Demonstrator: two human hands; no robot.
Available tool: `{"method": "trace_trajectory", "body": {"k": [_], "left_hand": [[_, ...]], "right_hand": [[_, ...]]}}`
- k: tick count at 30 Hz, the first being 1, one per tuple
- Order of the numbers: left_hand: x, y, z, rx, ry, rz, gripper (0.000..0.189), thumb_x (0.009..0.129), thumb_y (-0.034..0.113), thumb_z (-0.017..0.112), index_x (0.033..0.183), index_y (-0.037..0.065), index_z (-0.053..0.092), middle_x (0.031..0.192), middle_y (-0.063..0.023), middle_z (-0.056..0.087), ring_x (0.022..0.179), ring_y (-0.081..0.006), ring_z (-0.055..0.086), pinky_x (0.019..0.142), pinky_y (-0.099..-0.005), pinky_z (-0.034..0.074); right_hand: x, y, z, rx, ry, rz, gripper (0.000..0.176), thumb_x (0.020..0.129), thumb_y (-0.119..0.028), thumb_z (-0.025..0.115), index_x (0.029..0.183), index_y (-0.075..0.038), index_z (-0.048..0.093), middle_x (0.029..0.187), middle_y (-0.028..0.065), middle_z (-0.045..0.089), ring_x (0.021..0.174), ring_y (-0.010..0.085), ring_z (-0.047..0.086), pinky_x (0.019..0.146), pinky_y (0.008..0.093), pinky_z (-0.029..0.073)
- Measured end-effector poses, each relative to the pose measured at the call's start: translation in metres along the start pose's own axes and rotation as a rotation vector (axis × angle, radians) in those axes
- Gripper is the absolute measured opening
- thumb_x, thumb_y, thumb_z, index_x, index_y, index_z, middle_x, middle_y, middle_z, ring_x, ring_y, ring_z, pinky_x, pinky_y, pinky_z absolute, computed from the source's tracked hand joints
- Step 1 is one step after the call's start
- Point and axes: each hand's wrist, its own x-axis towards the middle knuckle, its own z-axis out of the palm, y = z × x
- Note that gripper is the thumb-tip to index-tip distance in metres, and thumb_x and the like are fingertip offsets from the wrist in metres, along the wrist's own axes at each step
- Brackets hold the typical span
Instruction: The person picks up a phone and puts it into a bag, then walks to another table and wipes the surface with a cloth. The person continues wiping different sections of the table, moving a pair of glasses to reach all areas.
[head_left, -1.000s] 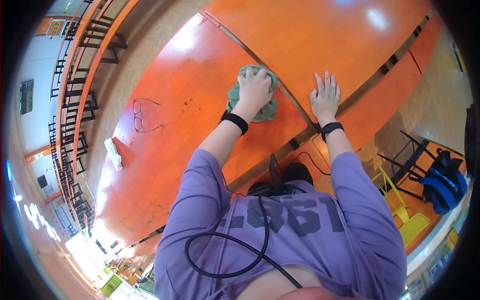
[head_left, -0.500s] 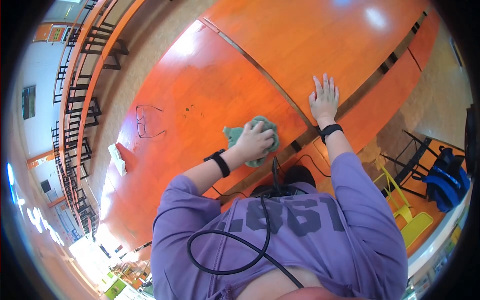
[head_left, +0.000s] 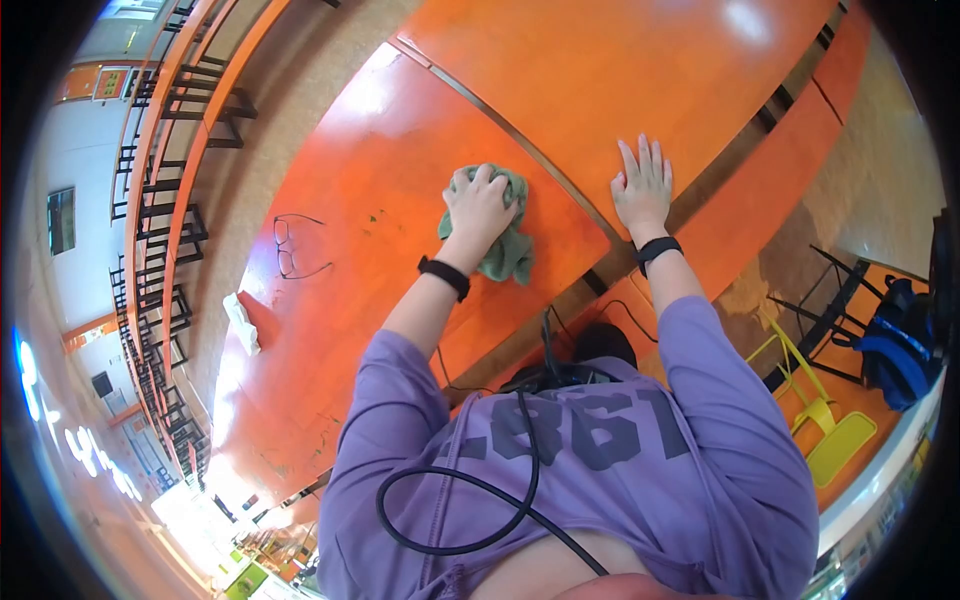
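My left hand (head_left: 480, 208) presses down on a crumpled green cloth (head_left: 515, 245), its fingers curled over the fabric on the orange table (head_left: 400, 310). Farther right, my right hand (head_left: 645, 190) lies flat with fingers stretched out on the adjoining orange tabletop (head_left: 600, 70), near its edge. Nothing is in it. Small dark green bits (head_left: 376, 215) lie on the table left of the cloth. Beyond them rest eyeglasses (head_left: 285, 247) and a white crumpled tissue or packet (head_left: 241, 323).
An orange bench (head_left: 750, 200) runs along the tabletop's right side. A yellow chair (head_left: 840, 440) and a blue and black backpack (head_left: 895, 350) are at the lower right. Black cables hang over my chest. Long tables with black-framed seats (head_left: 190, 150) line the left.
My left hand and the green cloth have moved forward and left across the table. My right hand remains flat, shifted slightly in the view.
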Motion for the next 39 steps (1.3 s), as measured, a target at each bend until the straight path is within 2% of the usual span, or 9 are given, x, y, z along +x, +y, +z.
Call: {"method": "trace_trajectory", "body": {"k": [5, 8, 16, 21, 24, 27, 28, 32, 39], "left_hand": [[0.035, 0.027, 0.0, 0.106, -0.015, 0.024, 0.03, 0.07, 0.035, 0.066, 0.093, 0.016, 0.065, 0.111, -0.0011, 0.053, 0.111, -0.0316, 0.043, 0.078, -0.0525, 0.042], [0.032, 0.05, -0.001, 0.152, -0.041, 0.216, 0.03, 0.069, 0.037, 0.067, 0.091, 0.017, 0.066, 0.107, -0.001, 0.053, 0.11, -0.03, 0.043, 0.079, -0.0529, 0.041], [-0.072, 0.058, 0.009, 0.007, -0.128, 0.392, 0.032, 0.063, 0.038, 0.071, 0.087, 0.018, 0.064, 0.104, 0.0007, 0.052, 0.109, -0.0278, 0.043, 0.081, -0.0494, 0.04], [-0.143, -0.007, 0.005, -0.027, -0.104, 0.187, 0.031, 0.063, 0.035, 0.071, 0.089, 0.02, 0.063, 0.111, 0.0023, 0.052, 0.114, -0.0283, 0.04, 0.08, -0.0491, 0.039], [-0.192, -0.041, 0.008, -0.056, -0.105, -0.107, 0.041, 0.061, 0.034, 0.074, 0.098, 0.02, 0.062, 0.122, -0.0026, 0.047, 0.122, -0.0322, 0.035, 0.085, -0.0554, 0.038], [-0.234, -0.046, -0.013, -0.144, -0.1, -0.368, 0.059, 0.057, 0.036, 0.078, 0.111, 0.021, 0.058, 0.131, -0.0104, 0.039, 0.129, -0.0373, 0.026, 0.089, -0.0647, 0.034], [-0.244, -0.047, -0.014, -0.195, -0.165, -0.42, 0.077, 0.053, 0.038, 0.081, 0.123, 0.026, 0.052, 0.137, -0.0149, 0.031, 0.132, -0.0422, 0.019, 0.091, -0.0702, 0.031], [-0.262, -0.029, -0.013, -0.139, -0.072, -0.38, 0.08, 0.054, 0.04, 0.082, 0.127, 0.033, 0.049, 0.139, -0.0137, 0.029, 0.132, -0.0464, 0.017, 0.088, -0.0691, 0.034], [-0.243, -0.049, 0.025, -0.107, 0.161, -0.395, 0.054, 0.065, 0.032, 0.076, 0.115, 0.032, 0.057, 0.128, -0.0094, 0.042, 0.124, -0.0425, 0.029, 0.085, -0.058, 0.043]], "right_hand": [[-0.003, 0.0, -0.001, -0.002, -0.024, 0.002, 0.054, 0.082, -0.023, 0.048, 0.135, -0.024, 0.04, 0.146, 0.0071, 0.03, 0.135, 0.0264, 0.027, 0.109, 0.0445, 0.021], [0.001, 0.001, -0.001, -0.009, -0.004, -0.007, 0.054, 0.082, -0.023, 0.048, 0.135, -0.024, 0.04, 0.146, 0.0073, 0.03, 0.135, 0.0269, 0.027, 0.109, 0.0448, 0.021], [-0.001, 0.0, 0.0, -0.011, 0.001, -0.008, 0.051, 0.082, -0.023, 0.049, 0.133, -0.024, 0.043, 0.145, 0.0073, 0.032, 0.134, 0.0267, 0.027, 0.109, 0.0455, 0.021], [0.0, 0.001, 0.003, -0.029, 0.019, -0.02, 0.05, 0.083, -0.024, 0.049, 0.133, -0.023, 0.043, 0.144, 0.0088, 0.034, 0.133, 0.0278, 0.03, 0.108, 0.0459, 0.022], [-0.002, 0.003, 0.006, -0.067, 0.049, -0.052, 0.05, 0.084, -0.025, 0.048, 0.133, -0.023, 0.042, 0.144, 0.0089, 0.034, 0.133, 0.0279, 0.03, 0.108, 0.0462, 0.023], [0.0, 0.005, 0.012, -0.089, 0.06, -0.086, 0.051, 0.085, -0.025, 0.047, 0.135, -0.023, 0.039, 0.145, 0.0084, 0.033, 0.133, 0.028, 0.03, 0.107, 0.0463, 0.024], [-0.001, 0.006, 0.012, -0.097, 0.058, -0.091, 0.051, 0.086, -0.025, 0.046, 0.136, -0.024, 0.038, 0.145, 0.0082, 0.032, 0.134, 0.028, 0.03, 0.107, 0.0464, 0.024], [0.002, 0.004, 0.007, -0.136, -0.022, -0.084, 0.051, 0.088, -0.024, 0.043, 0.138, -0.024, 0.035, 0.147, 0.0088, 0.03, 0.135, 0.0287, 0.028, 0.107, 0.0463, 0.024], [0.001, 0.004, 0.006, -0.139, -0.041, -0.106, 0.05, 0.089, -0.023, 0.041, 0.139, -0.022, 0.033, 0.147, 0.0103, 0.028, 0.135, 0.0298, 0.026, 0.107, 0.047, 0.024]]}}
